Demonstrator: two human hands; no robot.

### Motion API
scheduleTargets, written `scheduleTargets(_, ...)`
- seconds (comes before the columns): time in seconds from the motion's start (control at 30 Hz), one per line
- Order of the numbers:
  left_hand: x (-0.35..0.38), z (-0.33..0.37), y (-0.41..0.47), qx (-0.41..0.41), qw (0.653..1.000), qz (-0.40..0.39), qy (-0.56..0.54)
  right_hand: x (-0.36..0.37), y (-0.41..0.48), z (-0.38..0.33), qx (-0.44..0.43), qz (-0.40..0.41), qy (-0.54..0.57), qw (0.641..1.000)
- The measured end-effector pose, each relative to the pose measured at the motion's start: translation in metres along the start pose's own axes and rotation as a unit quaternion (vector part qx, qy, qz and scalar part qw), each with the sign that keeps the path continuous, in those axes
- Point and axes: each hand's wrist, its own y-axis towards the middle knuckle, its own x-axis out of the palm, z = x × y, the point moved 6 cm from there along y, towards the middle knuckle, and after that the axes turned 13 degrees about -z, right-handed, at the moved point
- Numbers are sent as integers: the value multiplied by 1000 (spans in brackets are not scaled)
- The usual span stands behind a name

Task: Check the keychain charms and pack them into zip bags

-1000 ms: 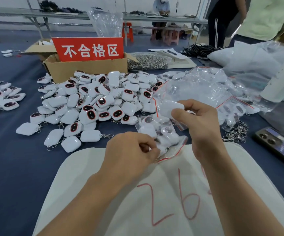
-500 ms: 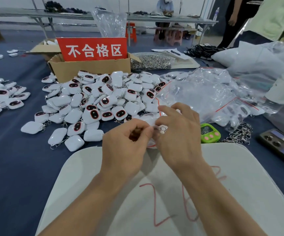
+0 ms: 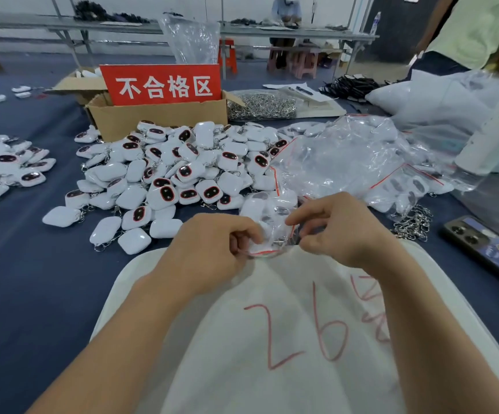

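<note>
Both hands, left hand (image 3: 212, 246) and right hand (image 3: 339, 231), pinch the red-striped mouth of a zip bag (image 3: 272, 216) stuffed with white charms (image 3: 164, 177).

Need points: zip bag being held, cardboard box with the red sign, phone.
zip bag (image 3: 267, 215), head view, clear film at mid bag.
cardboard box (image 3: 158, 119), head view, brown front wall.
phone (image 3: 493, 252), head view, back of its case.
</note>
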Motion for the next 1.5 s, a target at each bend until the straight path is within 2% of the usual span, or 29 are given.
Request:
scheduleTargets(0.07,-4,-1,-2,3,999,47,-8,1,-6,-3,-4,67,-24,997)
scheduleTargets(0.2,-19,1,-4,2,985,119,-126,-13,-22,-16,-24,185,-9,982)
scheduleTargets(0.3,-40,6,-5,24,960,170,-221,-32,-28,-28,-51,214,45,975)
scheduleTargets(0.47,-78,20,3,20,928,260,-268,-60,-20,-68,-106,244,109,958)
scheduleTargets(0.57,-92,21,10,15,895,288,-341,-68,-12,-84,-145,242,179,942)
scheduleTargets(0.67,-92,15,15,6,874,276,-400,-61,-2,-84,-171,224,312,907)
scheduleTargets(0.77,-77,1,18,-35,854,253,-453,-27,20,-67,-111,140,444,878)
scheduleTargets(0.83,-60,-9,20,-72,840,233,-486,1,29,-56,-39,72,455,887)
scheduleTargets(0.9,-48,-15,23,-92,819,221,-522,18,33,-46,-6,60,485,872)
scheduleTargets(0.97,-43,-20,26,-103,808,223,-535,21,35,-41,-23,79,517,852)
scheduleTargets(1.03,-43,-23,27,-101,813,228,-526,21,34,-41,-45,84,531,842)
scheduleTargets(1.2,-36,-33,20,-119,812,234,-521,22,33,-42,-73,105,495,860)
scheduleTargets(1.5,-38,-19,12,-91,779,271,-557,17,30,-40,-127,134,514,837)
